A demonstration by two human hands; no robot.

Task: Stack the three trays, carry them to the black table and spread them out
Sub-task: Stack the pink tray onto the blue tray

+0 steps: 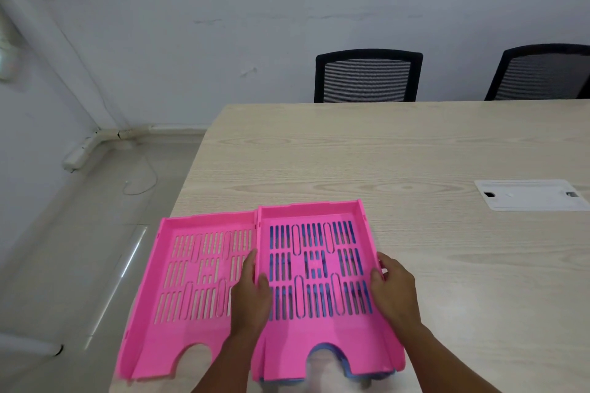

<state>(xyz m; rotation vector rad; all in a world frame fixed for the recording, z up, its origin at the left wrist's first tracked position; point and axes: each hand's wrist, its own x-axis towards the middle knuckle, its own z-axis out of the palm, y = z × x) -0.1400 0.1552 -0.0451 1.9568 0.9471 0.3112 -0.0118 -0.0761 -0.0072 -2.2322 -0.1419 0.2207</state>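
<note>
Two pink slotted trays lie side by side at the near left corner of a light wooden table [399,150]. The right pink tray [319,338] sits on top of a blue tray [351,372], whose blue shows through the slots and at the front notch. My left hand [252,293] grips the left wall of this stacked pink tray, and my right hand [394,287] grips its right wall. The left pink tray [178,284] lies flat on its own, partly overhanging the table's left edge, touching the stack's left side.
A white cable cover plate [530,195] is set into the table at the right. Two black mesh chairs [367,75] [542,73] stand behind the far edge against a pale wall. Tiled floor [79,249] lies to the left.
</note>
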